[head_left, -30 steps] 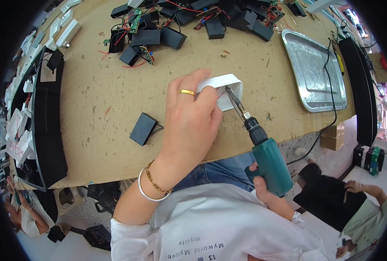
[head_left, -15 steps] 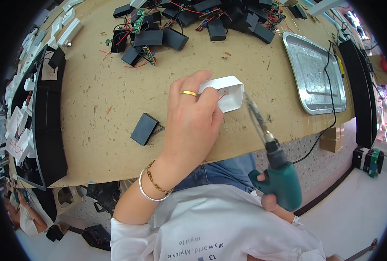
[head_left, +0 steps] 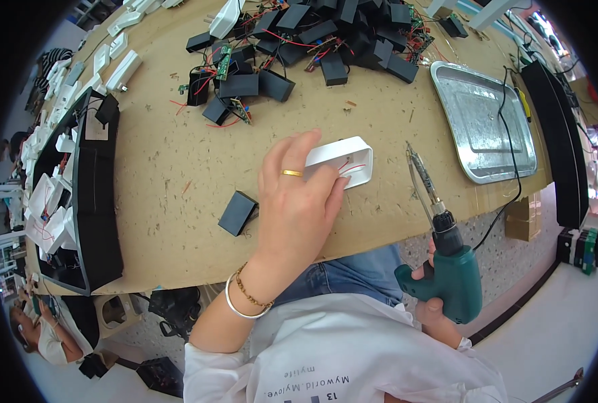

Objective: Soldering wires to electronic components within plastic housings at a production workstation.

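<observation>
My left hand (head_left: 297,201), with a gold ring, presses on a white plastic housing (head_left: 347,160) that lies on the brown worktable (head_left: 164,168); red wires show inside the housing. My right hand (head_left: 433,305) grips a teal electric screwdriver (head_left: 446,269). Its long bit points up and away, its tip a little to the right of the housing and not touching it.
A small black box (head_left: 238,212) lies left of my left hand. A heap of black boxes with wires and circuit boards (head_left: 299,40) covers the far side. A metal tray (head_left: 483,121) sits at the right, a black bin with white parts (head_left: 77,195) at the left.
The screwdriver has pulled back out of the white housing and swung right and down, toward the table's near edge. My left hand stays on the housing.
</observation>
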Motion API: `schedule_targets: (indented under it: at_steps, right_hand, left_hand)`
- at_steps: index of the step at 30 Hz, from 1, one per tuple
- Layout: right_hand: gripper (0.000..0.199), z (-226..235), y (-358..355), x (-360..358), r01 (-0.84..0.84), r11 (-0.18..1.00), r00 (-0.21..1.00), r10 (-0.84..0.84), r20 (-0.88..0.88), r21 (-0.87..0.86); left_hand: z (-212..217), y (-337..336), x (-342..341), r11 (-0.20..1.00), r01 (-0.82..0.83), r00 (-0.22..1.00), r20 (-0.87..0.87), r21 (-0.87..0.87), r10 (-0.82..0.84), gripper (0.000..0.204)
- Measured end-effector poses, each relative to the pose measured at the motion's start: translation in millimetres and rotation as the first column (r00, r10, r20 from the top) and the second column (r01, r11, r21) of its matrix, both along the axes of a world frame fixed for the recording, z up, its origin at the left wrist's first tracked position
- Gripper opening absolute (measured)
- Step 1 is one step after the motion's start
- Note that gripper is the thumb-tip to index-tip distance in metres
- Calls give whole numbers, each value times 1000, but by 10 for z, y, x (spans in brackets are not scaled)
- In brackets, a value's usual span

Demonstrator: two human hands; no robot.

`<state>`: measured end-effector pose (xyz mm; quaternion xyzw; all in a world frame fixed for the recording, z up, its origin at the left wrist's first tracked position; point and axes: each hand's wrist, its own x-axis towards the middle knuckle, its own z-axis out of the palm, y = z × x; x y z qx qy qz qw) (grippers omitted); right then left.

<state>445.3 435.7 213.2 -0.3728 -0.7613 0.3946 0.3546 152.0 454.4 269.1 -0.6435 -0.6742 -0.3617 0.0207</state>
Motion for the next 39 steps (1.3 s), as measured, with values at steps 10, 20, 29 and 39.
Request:
schedule_targets:
  at_steps: [10,20,29,39]
  right_hand:
    - [53,227,22,-449,-66,993,996,72,-57,101]
    - [47,233,62,-581,6,991,999,-13,45,137]
    - [40,301,72,-584,-16,994,998,9,65,108]
    - [40,282,88,-565,-19,990,998,9,67,141]
  left_hand:
    - [-107,36,62,994,-79,996,-32,75,81,14]
    - [-94,44,78,998,-63,998,29,23,63,17]
    - [-120,53,65,996,-59,997,-46,70,62,17]
    - [-122,61,64,996,-22,998,-58,88,28,15]
